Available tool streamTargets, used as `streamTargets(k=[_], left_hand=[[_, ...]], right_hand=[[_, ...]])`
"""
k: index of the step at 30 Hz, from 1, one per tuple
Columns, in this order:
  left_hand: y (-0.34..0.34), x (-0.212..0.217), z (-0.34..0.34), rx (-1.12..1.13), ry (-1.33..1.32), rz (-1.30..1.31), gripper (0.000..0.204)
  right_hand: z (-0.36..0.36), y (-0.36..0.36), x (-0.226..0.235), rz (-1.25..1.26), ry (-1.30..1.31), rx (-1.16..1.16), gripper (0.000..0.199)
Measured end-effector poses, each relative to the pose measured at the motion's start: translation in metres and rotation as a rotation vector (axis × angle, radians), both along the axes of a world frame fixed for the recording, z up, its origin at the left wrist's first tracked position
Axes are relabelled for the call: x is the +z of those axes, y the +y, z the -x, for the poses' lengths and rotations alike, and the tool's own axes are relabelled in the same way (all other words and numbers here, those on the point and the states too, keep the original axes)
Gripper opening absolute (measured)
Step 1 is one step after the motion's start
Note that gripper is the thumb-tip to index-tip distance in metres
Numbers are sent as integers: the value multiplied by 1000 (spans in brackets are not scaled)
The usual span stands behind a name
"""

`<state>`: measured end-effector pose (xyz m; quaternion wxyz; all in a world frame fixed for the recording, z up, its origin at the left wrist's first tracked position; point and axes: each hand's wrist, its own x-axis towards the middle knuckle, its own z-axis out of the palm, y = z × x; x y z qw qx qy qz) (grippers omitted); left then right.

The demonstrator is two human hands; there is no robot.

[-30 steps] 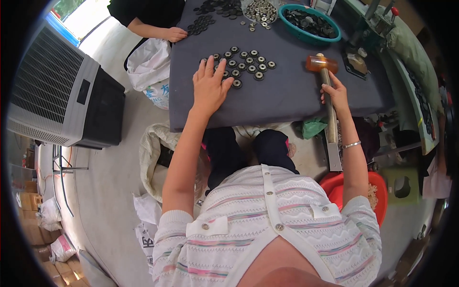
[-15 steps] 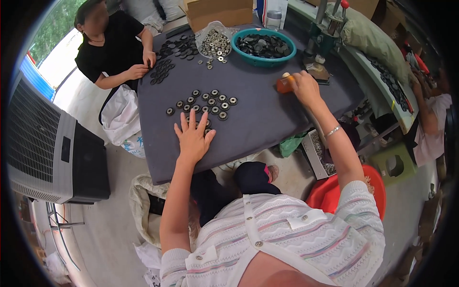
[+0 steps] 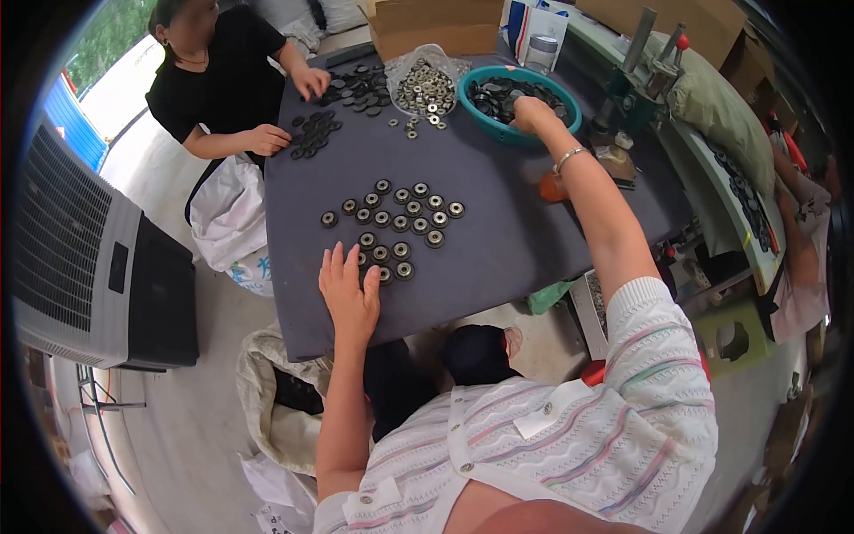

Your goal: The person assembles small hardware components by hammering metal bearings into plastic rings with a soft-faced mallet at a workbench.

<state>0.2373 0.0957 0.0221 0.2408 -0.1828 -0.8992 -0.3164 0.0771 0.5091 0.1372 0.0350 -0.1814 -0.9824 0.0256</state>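
Note:
My left hand (image 3: pixel 350 292) lies open on the grey table (image 3: pixel 498 240), fingers spread at the near edge of a group of black rollers with metal bearing centres (image 3: pixel 401 222). Its thumb and fingertips are next to the closest rollers. My right hand (image 3: pixel 535 116) reaches into a teal basin (image 3: pixel 523 134) heaped with black discs (image 3: pixel 498 93). Its fingers point down among the discs and are mostly hidden, so I cannot see if they hold one. An orange bottle (image 3: pixel 552 187) stands beside my right forearm, partly covered by it.
A clear bag of metal bearings (image 3: pixel 425 86) lies left of the basin, some bearings spilled out. A co-worker (image 3: pixel 222 80) handles black discs (image 3: pixel 313 133) at the far left. A hand press (image 3: pixel 642 98) stands at the right. A cardboard box (image 3: pixel 436 28) is at the back.
My right hand has let go of the orange bottle and moved up and left into the basin. My left hand has drawn back toward me, uncovering several rollers. The co-worker's hands have moved apart.

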Motion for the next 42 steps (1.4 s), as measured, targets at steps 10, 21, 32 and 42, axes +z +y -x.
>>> streamTargets(k=[10, 21, 32, 42], left_hand=[[-1, -1, 3, -23, 73, -30, 37], [7, 14, -7, -269, 149, 127, 28], [0, 7, -2, -266, 154, -2, 34], [-6, -1, 3, -117, 145, -302, 34]], right_hand=[[-42, 10, -3, 760, 527, 200, 19], [-192, -86, -70, 949, -39, 215, 18], [-211, -132, -52, 357, 118, 657, 31], [-194, -198, -54, 175, 179, 897, 30]])
